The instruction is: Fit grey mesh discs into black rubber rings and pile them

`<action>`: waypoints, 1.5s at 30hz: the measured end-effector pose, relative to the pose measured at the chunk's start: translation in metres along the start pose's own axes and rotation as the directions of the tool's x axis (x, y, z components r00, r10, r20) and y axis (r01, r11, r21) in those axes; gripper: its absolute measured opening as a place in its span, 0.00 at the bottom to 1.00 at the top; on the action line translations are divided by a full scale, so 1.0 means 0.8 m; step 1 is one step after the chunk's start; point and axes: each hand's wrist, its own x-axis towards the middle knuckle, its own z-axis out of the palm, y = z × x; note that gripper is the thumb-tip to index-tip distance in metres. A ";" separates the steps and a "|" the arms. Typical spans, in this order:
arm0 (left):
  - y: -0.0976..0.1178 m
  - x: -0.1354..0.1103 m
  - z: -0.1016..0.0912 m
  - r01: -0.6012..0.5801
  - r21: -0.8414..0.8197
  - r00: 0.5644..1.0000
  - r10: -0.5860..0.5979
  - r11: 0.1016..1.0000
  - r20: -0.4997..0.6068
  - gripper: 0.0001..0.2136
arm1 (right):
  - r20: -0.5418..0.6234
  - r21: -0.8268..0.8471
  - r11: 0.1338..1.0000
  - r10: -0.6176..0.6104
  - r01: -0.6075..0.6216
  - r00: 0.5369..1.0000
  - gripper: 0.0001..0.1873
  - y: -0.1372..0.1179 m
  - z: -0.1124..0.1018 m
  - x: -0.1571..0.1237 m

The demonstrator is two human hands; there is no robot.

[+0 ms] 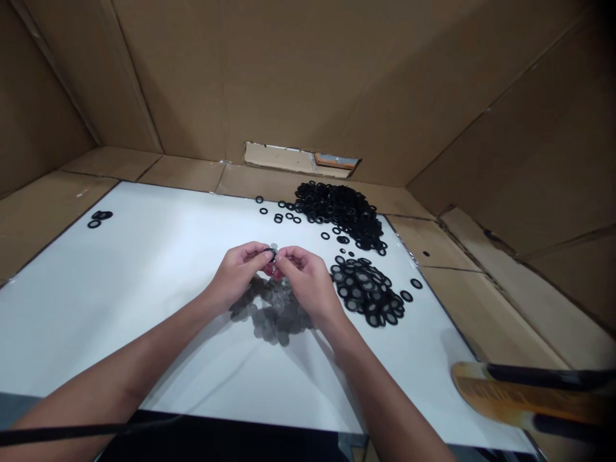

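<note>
Two hands, left [237, 274] and right [307, 282], pinch a black rubber ring [270, 253] between closed fingers [260, 253] above grey mesh discs [272, 314].

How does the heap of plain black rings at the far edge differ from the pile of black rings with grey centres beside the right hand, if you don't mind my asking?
The plain black rings have open holes, while the grey-centred rings have their holes filled by grey discs. The plain heap is larger and stands higher than the flatter grey-centred pile. Both lie on the white board, with a few stray rings nearby.
</note>
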 end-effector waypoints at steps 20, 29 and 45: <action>-0.003 0.003 -0.003 0.009 -0.013 0.997 -0.008 1.000 0.071 0.08 | -0.021 0.007 0.999 -0.046 0.046 0.999 0.09 0.006 0.004 0.000; -0.002 0.002 -0.002 0.002 0.031 1.000 -0.002 1.000 -0.011 0.08 | -0.049 -0.045 0.999 -0.028 0.026 0.998 0.11 0.005 0.002 -0.001; 0.004 -0.002 -0.008 -0.161 0.210 0.985 0.169 0.964 -0.023 0.10 | -0.017 -0.272 0.930 -0.261 0.247 0.965 0.07 0.007 -0.004 -0.003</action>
